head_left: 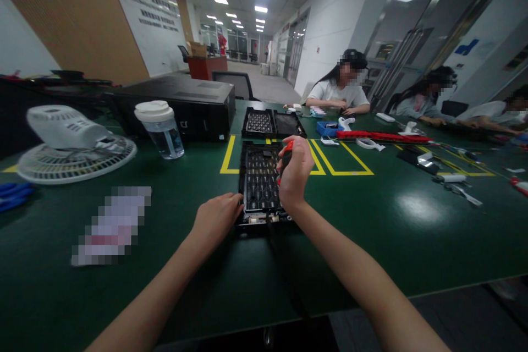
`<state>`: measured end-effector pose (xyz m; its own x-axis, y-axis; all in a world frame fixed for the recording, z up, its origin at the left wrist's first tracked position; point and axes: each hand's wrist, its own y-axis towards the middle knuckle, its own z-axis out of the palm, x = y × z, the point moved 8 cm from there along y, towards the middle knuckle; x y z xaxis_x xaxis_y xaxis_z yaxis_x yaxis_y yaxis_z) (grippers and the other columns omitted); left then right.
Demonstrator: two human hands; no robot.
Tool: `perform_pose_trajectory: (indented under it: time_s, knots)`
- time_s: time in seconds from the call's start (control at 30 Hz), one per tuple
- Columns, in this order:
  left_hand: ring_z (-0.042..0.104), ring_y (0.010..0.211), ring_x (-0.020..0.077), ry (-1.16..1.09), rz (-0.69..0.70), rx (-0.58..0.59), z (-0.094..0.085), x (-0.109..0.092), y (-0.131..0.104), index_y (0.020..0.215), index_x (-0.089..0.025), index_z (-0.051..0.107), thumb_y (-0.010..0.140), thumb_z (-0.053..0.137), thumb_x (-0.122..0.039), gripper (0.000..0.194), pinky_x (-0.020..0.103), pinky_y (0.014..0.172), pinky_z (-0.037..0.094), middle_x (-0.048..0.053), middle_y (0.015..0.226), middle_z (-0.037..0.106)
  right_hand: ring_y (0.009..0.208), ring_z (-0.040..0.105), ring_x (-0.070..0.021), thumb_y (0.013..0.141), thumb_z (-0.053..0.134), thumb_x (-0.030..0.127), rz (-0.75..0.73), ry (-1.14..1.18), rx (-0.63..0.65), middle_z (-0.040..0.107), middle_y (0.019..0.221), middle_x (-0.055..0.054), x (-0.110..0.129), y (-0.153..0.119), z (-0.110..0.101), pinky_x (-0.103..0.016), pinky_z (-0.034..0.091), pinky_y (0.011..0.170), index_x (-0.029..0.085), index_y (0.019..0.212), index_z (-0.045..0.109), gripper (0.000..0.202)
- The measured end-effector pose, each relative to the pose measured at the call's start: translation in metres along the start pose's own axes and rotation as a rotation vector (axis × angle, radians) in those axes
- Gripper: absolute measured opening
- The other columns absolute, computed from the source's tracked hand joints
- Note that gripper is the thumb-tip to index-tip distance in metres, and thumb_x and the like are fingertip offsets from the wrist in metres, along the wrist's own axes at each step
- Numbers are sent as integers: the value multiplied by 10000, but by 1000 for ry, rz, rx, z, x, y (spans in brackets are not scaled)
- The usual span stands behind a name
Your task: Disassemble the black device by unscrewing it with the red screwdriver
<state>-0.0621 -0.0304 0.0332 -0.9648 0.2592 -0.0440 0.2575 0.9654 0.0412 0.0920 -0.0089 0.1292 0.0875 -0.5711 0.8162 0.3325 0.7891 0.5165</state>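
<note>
A shallow black case (pixel 262 179) lies on the green table in front of me, with rows of round cells inside and a pale strip at its near end. My left hand (pixel 218 213) grips the case's left edge near the front corner, fingers curled against it. Over the case's right side, my right hand (pixel 296 173) is closed round a red-and-black screwdriver (pixel 285 160), held roughly upright. Most of the tool is hidden by the fingers, and its tip is not visible. A dark strap or cable runs from the near end of the case toward me.
A second black case (pixel 259 122) stands open behind, near a blue bin (pixel 328 128). At left are a black computer tower (pixel 177 102), a lidded cup (pixel 160 129), a white fan (pixel 76 143) and a blurred-out flat item (pixel 113 225). Several people sit at right.
</note>
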Motion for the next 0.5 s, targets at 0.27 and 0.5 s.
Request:
perform_pose_trajectory:
  time_s: [0.27,0.5]
  knots:
    - [604,800,183,-9,5,-8,0,-1,0,1083,-255,552,870,367,-346,297,253,624,439,49,964,624,421,428,-49,881,270,482,-9,78,-70,469,634,31,-1,-1,-13,-166,331,392,205,846,525,378]
    - [606,831,188,4,-2,5,-1,-1,-1,1100,-257,545,874,358,-341,305,261,650,446,55,990,623,421,450,-50,858,326,492,81,204,121,499,643,33,-9,8,-9,-156,334,375,203,850,516,345]
